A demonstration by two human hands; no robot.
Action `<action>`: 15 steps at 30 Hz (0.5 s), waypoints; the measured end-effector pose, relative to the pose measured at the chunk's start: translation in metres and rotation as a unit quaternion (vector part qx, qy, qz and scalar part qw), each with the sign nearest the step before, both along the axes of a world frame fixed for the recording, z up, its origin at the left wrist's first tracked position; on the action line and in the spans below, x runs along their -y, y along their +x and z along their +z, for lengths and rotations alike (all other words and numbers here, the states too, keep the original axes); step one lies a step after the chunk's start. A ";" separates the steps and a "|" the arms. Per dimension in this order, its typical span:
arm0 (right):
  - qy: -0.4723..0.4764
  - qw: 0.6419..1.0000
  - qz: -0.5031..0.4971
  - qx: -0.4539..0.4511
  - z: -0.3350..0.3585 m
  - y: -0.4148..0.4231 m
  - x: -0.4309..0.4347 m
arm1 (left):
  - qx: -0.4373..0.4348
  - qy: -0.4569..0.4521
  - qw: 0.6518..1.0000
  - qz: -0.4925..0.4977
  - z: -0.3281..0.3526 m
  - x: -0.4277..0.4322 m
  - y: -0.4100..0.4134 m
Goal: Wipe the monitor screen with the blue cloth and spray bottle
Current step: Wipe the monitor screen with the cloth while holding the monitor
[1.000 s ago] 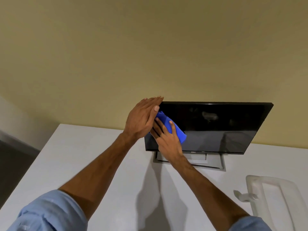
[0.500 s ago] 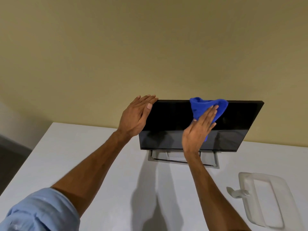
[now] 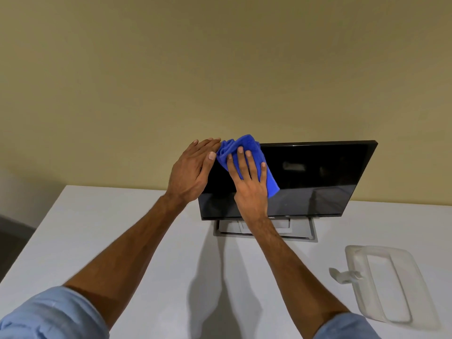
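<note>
A black monitor (image 3: 315, 177) stands on a white table (image 3: 102, 231), its screen dark and tilted back. My left hand (image 3: 190, 170) lies flat against the monitor's upper left edge and steadies it. My right hand (image 3: 249, 182) presses the bunched blue cloth (image 3: 244, 144) flat on the upper left part of the screen, fingers spread over it. The cloth reaches up past the top bezel. A clear spray bottle (image 3: 381, 282) lies on its side on the table at the right, its trigger pointing left.
The monitor's grey stand base (image 3: 300, 232) rests on the table below the screen. A beige wall (image 3: 220, 69) rises right behind the monitor. The table's left edge drops off to a dark floor (image 3: 12, 231).
My right hand has swept the cloth from the top middle of the screen back to its upper left corner, after moving right from there a second ago. My left hand stays on the left edge.
</note>
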State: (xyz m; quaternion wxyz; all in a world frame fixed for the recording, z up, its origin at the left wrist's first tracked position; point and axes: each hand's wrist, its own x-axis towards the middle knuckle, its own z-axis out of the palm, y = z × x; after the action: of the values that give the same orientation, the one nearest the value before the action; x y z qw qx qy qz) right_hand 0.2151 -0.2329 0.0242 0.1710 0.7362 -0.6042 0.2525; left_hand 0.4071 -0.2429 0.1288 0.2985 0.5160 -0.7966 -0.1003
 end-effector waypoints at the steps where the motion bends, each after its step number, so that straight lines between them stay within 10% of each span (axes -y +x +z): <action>1: -0.003 1.000 -0.012 0.012 0.001 -0.006 -0.002 | 0.003 0.001 1.000 -0.001 0.000 0.000 0.000; 15: -0.053 0.885 -0.234 0.399 0.038 -0.151 -0.010 | -0.003 -0.025 1.000 -0.017 -0.003 0.000 0.001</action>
State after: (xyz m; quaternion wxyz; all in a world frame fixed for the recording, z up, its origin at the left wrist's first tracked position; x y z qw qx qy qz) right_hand 0.0641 -0.2233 0.0624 0.0082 0.4000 -0.7621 0.5091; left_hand 0.4081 -0.2434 0.1255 0.3118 0.4947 -0.8065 -0.0866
